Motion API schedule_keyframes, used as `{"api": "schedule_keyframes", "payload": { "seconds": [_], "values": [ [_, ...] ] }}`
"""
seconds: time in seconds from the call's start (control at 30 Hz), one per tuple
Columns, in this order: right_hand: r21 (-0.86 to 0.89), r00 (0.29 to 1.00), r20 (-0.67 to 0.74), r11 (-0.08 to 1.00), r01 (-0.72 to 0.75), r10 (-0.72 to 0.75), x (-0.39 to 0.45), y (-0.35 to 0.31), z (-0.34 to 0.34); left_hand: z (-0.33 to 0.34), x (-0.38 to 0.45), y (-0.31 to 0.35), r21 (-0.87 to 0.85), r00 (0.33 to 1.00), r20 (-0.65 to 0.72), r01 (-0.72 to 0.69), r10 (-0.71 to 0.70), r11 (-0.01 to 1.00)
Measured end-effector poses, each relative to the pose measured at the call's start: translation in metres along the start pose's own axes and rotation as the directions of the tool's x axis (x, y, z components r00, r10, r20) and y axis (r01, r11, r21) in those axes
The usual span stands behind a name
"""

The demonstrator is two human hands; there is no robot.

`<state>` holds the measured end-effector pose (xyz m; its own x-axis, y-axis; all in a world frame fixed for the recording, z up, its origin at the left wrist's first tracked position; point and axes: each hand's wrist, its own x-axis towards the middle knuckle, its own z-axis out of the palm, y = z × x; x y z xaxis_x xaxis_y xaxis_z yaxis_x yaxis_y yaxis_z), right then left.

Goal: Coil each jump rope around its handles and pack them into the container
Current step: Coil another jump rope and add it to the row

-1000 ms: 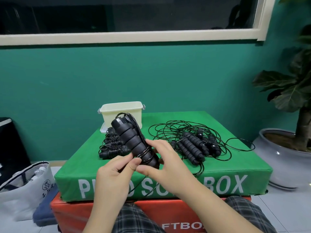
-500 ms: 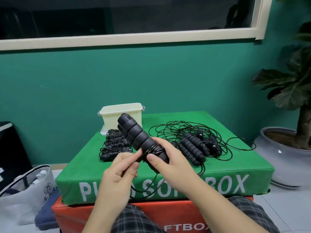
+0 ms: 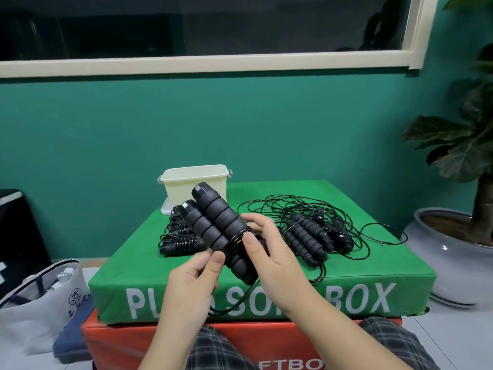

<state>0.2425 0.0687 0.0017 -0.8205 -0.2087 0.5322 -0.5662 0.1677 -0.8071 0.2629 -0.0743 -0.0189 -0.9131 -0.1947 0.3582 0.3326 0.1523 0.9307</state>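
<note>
Right hand (image 3: 269, 252) grips paired handles (image 3: 216, 228), now raised higher; left hand (image 3: 197, 273) pinches the cord (image 3: 237, 240), several wraps added, coiling unfinished

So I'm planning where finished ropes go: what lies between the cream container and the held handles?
In the head view, already coiled ropes lie on the green box between the container and the held handles.

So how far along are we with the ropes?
Done: a small pile of coiled ropes lies on the green box near the container; nothing shows inside it from here. In hand: the right hand grips a pair of handles with a few turns on, the left hand pinching the cord. Left: the loose tangle and all packing.
</note>
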Motion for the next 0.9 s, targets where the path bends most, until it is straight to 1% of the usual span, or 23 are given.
{"api": "schedule_keyframes", "payload": {
  "seconds": [0.07, 0.13, 0.17, 0.2, 0.27, 0.33, 0.4, 0.5, 0.63, 0.77, 0.83, 0.9],
  "values": [
    [-0.155, 0.986, -0.078, 0.978, 0.137, -0.151, 0.002, 0.001, 0.001, 0.001, -0.001, 0.002, 0.041, 0.999, -0.03, -0.01, 0.012, 0.999],
    [-0.283, 0.949, -0.114, 0.925, 0.253, -0.295, 0.003, 0.004, 0.001, 0.002, -0.002, 0.003, 0.08, 0.998, -0.041, -0.034, 0.038, 0.996],
    [-0.313, 0.938, -0.116, 0.908, 0.279, -0.328, 0.003, 0.006, 0.001, 0.002, -0.002, 0.003, 0.09, 0.997, -0.046, -0.05, 0.054, 0.995],
    [-0.324, 0.938, -0.104, 0.903, 0.283, -0.331, 0.002, 0.007, 0.0, 0.002, -0.003, 0.004, 0.104, 0.996, -0.053, -0.072, 0.078, 0.992],
    [-0.322, 0.962, -0.03, 0.913, 0.249, -0.273, 0.001, 0.005, -0.002, 0.002, -0.004, 0.006, 0.1, 0.992, -0.053, -0.11, 0.115, 0.989],
    [-0.334, 0.978, 0.059, 0.919, 0.207, -0.199, 0.0, 0.003, -0.005, 0.002, -0.004, 0.008, 0.038, 0.989, -0.038, -0.139, 0.14, 0.99],
    [-0.404, 0.983, 0.103, 0.897, 0.179, -0.15, 0.0, 0.004, -0.006, 0.003, -0.004, 0.007, -0.006, 0.984, -0.018, -0.177, 0.177, 0.984],
    [-0.471, 0.993, 0.092, 0.875, 0.107, -0.072, 0.0, 0.008, -0.007, 0.007, -0.005, 0.007, -0.052, 0.976, -0.004, -0.218, 0.218, 0.975],
    [-0.417, 0.997, 0.07, 0.907, 0.061, -0.035, 0.001, 0.007, -0.011, 0.005, -0.004, 0.006, 0.013, 0.961, 0.09, -0.262, 0.26, 0.965],
    [-0.416, 0.999, 0.04, 0.909, 0.041, -0.027, 0.001, 0.004, -0.019, 0.0, -0.002, 0.003, 0.0, 0.961, 0.166, -0.222, 0.219, 0.975],
    [-0.381, 0.999, 0.033, 0.924, 0.035, -0.025, -0.001, 0.003, -0.018, 0.001, -0.001, 0.002, -0.023, 0.972, 0.137, -0.191, 0.193, 0.981],
    [-0.308, 1.0, 0.023, 0.951, 0.005, 0.003, -0.003, 0.004, -0.015, 0.005, 0.0, 0.002, -0.066, 0.987, 0.053, -0.146, 0.149, 0.987]
  ]
}}
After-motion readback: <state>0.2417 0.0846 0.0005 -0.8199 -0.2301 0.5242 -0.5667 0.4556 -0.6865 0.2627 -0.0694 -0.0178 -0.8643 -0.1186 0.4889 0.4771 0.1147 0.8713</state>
